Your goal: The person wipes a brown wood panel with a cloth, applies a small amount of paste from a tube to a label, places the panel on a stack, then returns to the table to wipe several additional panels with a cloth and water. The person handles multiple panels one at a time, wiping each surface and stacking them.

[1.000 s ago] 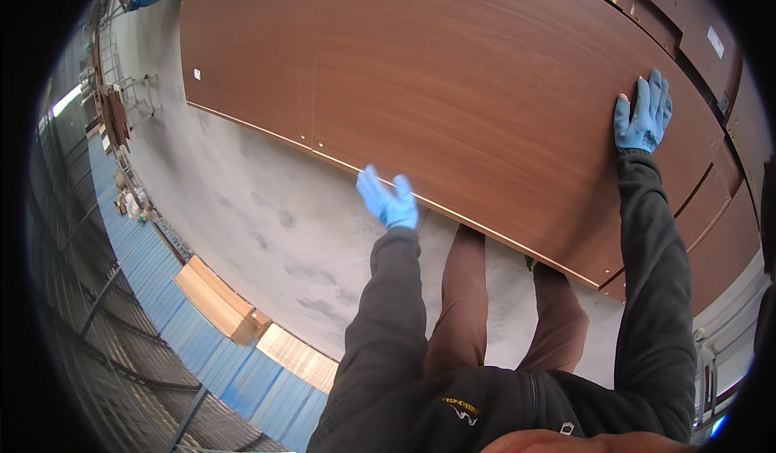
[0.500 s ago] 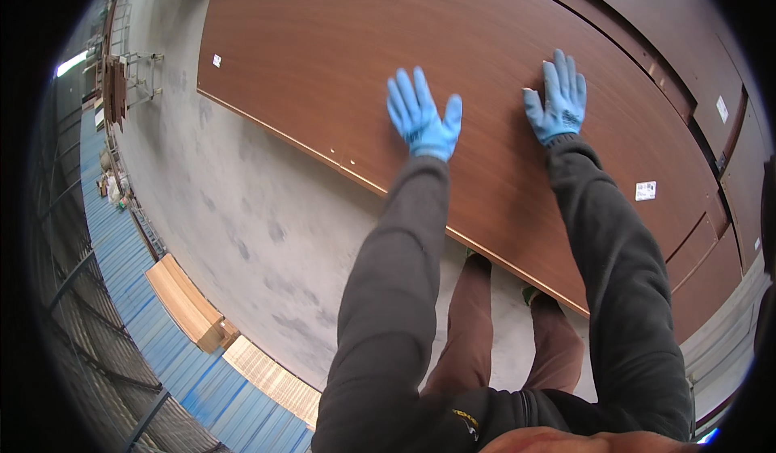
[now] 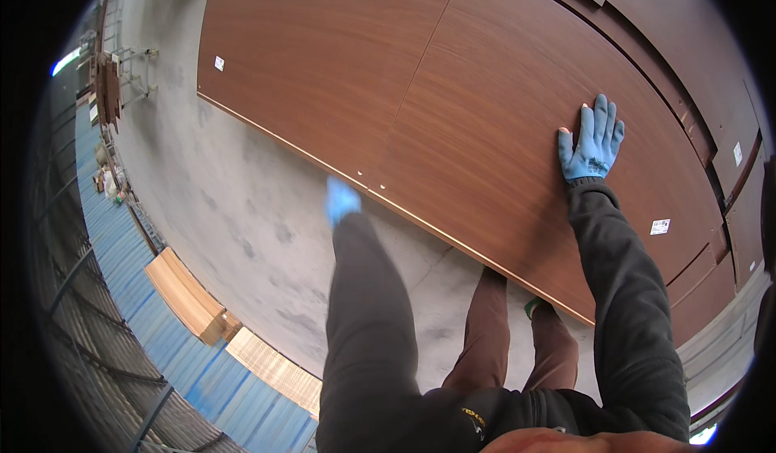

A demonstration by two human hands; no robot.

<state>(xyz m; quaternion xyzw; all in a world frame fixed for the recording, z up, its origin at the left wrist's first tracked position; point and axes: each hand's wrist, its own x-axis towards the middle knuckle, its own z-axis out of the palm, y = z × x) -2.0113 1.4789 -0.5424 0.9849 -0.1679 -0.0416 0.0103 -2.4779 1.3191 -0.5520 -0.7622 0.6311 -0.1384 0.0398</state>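
Two brown wood-grain panels lie side by side in front of me, a left panel (image 3: 307, 73) and a right panel (image 3: 493, 113). A thin seam runs between them, with a small hole on each side of it by the near edge. My right hand (image 3: 594, 142), in a blue glove, lies flat on the right panel with its fingers spread. My left hand (image 3: 343, 201), gloved the same way, is at the near edge close to the seam. Motion smears its fingers, and I cannot tell whether it touches the edge.
More brown panels (image 3: 687, 57) lie beyond, at the far right. White labels (image 3: 660, 227) are stuck on the panels. Grey floor (image 3: 242, 210) stretches to the left. Stacked light-wood boards (image 3: 186, 291) stand by blue slatted flooring (image 3: 153, 299). A metal rack (image 3: 137, 73) is at the far left.
My left hand has swung left and back toward me, from over the panels to their near edge. My right hand has moved slightly right and nearer. The seam shows more plainly.
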